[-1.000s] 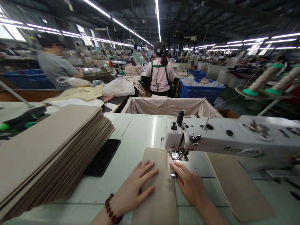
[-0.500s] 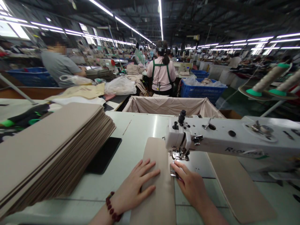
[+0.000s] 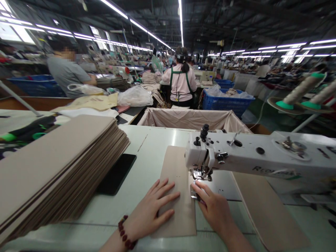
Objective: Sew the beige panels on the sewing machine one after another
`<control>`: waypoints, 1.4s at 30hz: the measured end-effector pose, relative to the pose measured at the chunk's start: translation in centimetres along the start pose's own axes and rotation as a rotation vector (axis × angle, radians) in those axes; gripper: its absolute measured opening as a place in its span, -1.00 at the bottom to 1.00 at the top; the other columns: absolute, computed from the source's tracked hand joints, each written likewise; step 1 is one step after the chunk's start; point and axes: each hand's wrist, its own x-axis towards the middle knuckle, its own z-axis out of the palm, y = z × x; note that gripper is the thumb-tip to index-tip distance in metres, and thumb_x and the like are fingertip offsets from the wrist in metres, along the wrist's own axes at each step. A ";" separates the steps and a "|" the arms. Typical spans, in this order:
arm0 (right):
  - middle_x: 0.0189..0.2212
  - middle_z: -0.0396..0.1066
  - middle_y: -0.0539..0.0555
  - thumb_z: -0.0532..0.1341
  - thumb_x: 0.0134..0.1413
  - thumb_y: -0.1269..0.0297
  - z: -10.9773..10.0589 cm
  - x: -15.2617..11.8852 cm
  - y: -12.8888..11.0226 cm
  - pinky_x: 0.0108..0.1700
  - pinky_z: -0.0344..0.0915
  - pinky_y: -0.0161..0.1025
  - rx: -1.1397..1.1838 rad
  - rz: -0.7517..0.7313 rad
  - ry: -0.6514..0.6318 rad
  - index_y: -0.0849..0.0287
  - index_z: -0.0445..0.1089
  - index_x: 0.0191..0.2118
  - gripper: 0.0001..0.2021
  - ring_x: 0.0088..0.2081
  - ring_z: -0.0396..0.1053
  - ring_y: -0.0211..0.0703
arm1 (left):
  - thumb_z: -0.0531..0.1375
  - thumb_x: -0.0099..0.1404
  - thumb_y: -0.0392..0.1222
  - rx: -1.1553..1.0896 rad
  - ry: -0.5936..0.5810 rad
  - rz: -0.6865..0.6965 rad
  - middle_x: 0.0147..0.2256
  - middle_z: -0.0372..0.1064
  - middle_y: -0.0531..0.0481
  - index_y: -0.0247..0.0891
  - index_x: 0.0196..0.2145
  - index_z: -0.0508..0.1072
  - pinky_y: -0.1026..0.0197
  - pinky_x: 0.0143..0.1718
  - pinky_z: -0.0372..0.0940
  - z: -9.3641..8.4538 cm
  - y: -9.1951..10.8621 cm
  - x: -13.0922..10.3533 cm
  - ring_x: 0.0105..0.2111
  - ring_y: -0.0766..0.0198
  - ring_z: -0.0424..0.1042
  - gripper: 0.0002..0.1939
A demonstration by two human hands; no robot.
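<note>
A beige fabric panel lies on the pale green table, its right edge running beside the presser foot of a white sewing machine. Spread flat on the panel is my left hand, fingers apart, with a dark red bead bracelet at the wrist. My right hand is just in front of the presser foot, its fingertips against a small metal guide at the panel's right edge. Those fingers are bent close together; what is under them is partly hidden.
A tall stack of beige panels fills the left side, with a black flat device beside it. Another beige panel lies right. Beyond the table are a cloth-lined bin, thread cones and two people.
The beige panel has slid forward, away from me, past the presser foot, and its near edge now shows. Both hands have stayed almost in place.
</note>
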 end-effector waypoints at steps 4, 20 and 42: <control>0.25 0.15 -0.07 0.03 0.10 0.55 0.0 0.0 0.0 -0.02 0.35 -0.14 0.000 0.000 0.006 -0.12 0.10 0.26 -0.36 -0.01 0.38 -0.10 | 0.14 0.38 -0.13 0.004 -0.016 -0.003 0.32 -0.04 0.09 0.11 0.26 0.17 -0.25 0.27 -0.07 -0.1 0.0 0.0 0.31 -0.04 -0.09 -0.48; 0.26 0.13 -0.07 0.03 0.09 0.57 0.0 -0.1 0.0 -0.01 0.34 -0.13 -0.005 0.002 0.003 -0.13 0.08 0.27 -0.35 0.02 0.36 -0.11 | 0.11 0.41 -0.01 0.058 -0.060 0.023 0.33 -0.08 0.10 0.10 0.32 -0.01 -0.26 0.29 -0.19 0.3 0.2 0.5 0.32 0.01 -0.11 -0.40; 0.25 0.15 -0.05 0.06 0.08 0.55 0.6 0.0 0.5 -0.10 0.41 -0.12 -0.023 -0.027 0.024 -0.09 0.10 0.27 -0.35 -0.07 0.43 -0.08 | 0.08 0.43 0.03 -0.003 0.009 0.000 0.31 -0.02 0.01 -0.06 0.33 0.01 -0.05 0.30 -0.04 2.0 -1.3 5.5 0.30 0.09 -0.02 -0.40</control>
